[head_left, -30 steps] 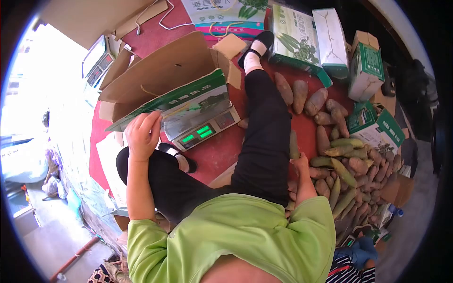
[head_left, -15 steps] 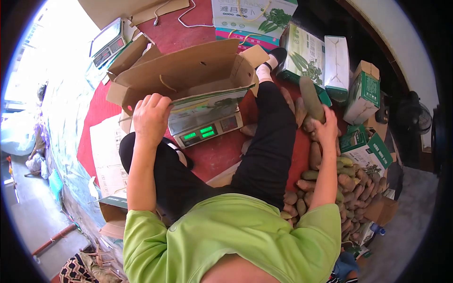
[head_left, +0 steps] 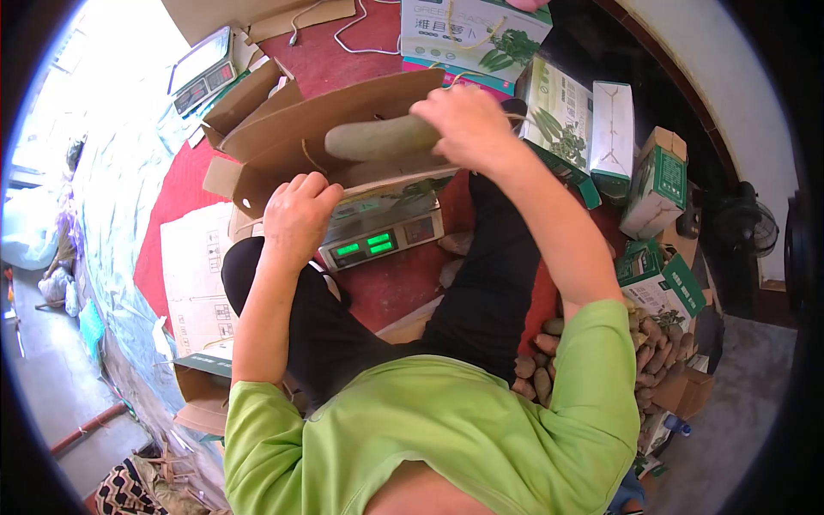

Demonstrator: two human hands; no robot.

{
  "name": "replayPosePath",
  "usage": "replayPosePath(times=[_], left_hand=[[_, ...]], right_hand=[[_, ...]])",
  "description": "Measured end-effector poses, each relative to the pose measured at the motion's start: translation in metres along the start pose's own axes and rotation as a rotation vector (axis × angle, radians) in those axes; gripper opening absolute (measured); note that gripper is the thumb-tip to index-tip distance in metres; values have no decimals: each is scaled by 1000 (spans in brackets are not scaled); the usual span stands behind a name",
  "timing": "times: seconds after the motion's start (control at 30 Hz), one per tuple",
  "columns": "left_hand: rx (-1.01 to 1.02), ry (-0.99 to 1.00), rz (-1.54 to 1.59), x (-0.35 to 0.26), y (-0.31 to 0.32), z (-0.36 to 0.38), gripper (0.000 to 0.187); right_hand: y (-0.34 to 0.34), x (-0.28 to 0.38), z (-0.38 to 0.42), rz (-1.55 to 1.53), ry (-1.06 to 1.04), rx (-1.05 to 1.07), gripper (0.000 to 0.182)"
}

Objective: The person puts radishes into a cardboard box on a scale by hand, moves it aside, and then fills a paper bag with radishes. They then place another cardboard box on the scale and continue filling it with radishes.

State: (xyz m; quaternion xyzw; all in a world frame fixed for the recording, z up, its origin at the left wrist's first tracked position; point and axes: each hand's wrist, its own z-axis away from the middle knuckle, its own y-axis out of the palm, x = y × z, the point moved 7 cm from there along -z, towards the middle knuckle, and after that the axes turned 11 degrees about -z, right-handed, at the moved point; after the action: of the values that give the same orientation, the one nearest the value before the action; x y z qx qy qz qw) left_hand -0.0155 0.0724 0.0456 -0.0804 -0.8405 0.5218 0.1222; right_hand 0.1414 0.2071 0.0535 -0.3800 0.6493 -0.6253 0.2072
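An open cardboard box rests on a scale whose display glows green. My left hand is closed on the box's near rim, toward its left end. Over the opening, my right hand grips one end of a long green radish, which lies nearly level and points left. The inside of the box is partly hidden behind the radish and the near wall.
A radish pile lies at my right, partly behind my arm. Printed cartons and a fan stand at the right. Another scale is at the upper left. Flattened cardboard lies left of my legs.
My right hand has carried the radish from the pile on the right up and left over the box. The radish has turned from nearly upright in view to nearly level.
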Motion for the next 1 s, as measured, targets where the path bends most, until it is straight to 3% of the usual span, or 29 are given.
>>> replayPosePath(times=[0.23, 0.37, 0.43, 0.5, 0.6, 0.63, 0.7, 0.8, 0.87, 1.0], left_hand=[[55, 4, -13, -2, 0, 0, 11], [13, -2, -11, -2, -3, -2, 13], [30, -19, -32, -3, -2, -2, 14], [37, -6, -14, -4, -3, -3, 13], [59, -36, 0, -4, 1, -2, 9], [56, -34, 17, -6, -1, -3, 10], [49, -31, 24, -7, -2, -4, 12], [67, -54, 27, -7, 0, -4, 14], [70, -48, 1, -10, 1, -4, 14], [98, -45, -29, -13, 3, -6, 13]], right_hand=[[86, 51, -52, 21, -47, 243, 20], [100, 62, -59, -91, 6, 311, 26], [101, 56, -53, -440, 108, 421, 31], [87, 48, -42, -466, 163, 427, 35], [52, 31, -26, -633, 81, 135, 31], [49, 18, -15, -634, 113, 131, 31], [19, -9, 9, -778, 32, -204, 26], [-15, -54, 83, -889, 158, -521, 23], [-2, -95, 146, -935, 368, -667, 21], [77, -149, 299, -723, 783, -689, 21]])
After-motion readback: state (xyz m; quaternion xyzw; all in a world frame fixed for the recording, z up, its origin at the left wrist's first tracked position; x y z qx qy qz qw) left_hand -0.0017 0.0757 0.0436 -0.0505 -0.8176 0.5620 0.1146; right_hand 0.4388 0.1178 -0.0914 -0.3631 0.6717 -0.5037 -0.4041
